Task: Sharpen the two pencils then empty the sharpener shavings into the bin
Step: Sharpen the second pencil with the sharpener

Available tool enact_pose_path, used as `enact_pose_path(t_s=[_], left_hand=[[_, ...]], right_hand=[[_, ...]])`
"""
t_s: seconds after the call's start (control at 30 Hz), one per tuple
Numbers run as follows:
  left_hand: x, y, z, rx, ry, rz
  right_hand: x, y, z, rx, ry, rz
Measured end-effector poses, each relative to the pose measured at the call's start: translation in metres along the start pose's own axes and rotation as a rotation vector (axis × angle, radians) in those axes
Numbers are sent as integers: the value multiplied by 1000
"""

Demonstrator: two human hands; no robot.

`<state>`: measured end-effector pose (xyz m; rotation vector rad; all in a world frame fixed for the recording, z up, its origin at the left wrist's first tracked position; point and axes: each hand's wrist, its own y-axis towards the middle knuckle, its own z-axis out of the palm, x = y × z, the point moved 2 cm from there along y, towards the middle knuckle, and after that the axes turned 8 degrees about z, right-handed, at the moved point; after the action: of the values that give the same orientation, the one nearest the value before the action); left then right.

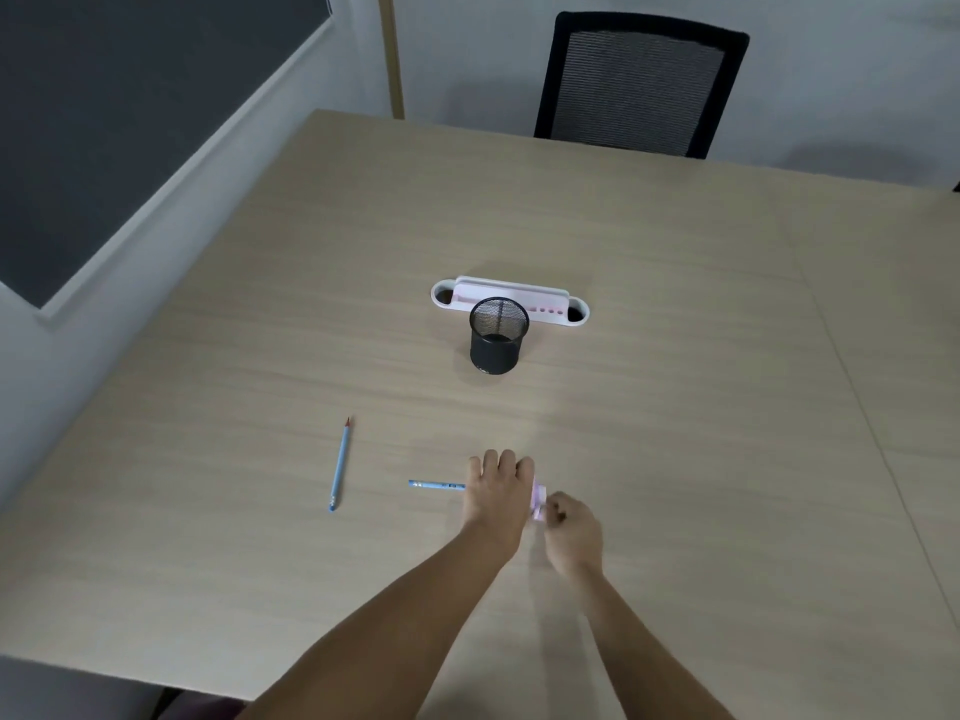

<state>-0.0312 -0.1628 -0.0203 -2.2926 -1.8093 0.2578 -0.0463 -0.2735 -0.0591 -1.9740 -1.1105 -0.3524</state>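
Observation:
My left hand (497, 492) is closed around a blue pencil (436, 484) whose free end sticks out to the left, level above the table. The pencil's other end is hidden behind my fingers, toward a small pink sharpener (538, 504) pinched in my right hand (571, 532). The two hands sit close together near the table's front middle. A second blue pencil (340, 464) with a pointed tip lies loose on the table to the left, tip pointing away from me. A black mesh cup, the bin (497, 336), stands upright farther back at the centre.
A white and pink desk organiser (509, 298) lies just behind the mesh cup. The wooden table (675, 407) stretches wide on all sides. A black office chair (639, 85) stands at the far edge. A dark board hangs on the left wall.

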Motion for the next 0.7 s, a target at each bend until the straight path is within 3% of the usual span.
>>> enact_pose_path(t_s=[0.17, 0.33, 0.43, 0.53, 0.6, 0.7], left_hand=[[0, 1, 0, -41, 8, 9], [0, -2, -6, -61, -12, 12], [0, -2, -2, -23, -35, 8], [0, 1, 1, -14, 3, -2], [0, 2, 2, -9, 17, -1], [0, -1, 0, -12, 23, 15]], right_hand=[[4, -43, -31, 171, 196, -73], [43, 16, -30, 6, 163, -38], [26, 31, -8, 2, 146, 90], [-3, 3, 4, -30, 35, 24], [-13, -22, -1, -15, 38, -15], [3, -41, -24, 128, 242, 5]])
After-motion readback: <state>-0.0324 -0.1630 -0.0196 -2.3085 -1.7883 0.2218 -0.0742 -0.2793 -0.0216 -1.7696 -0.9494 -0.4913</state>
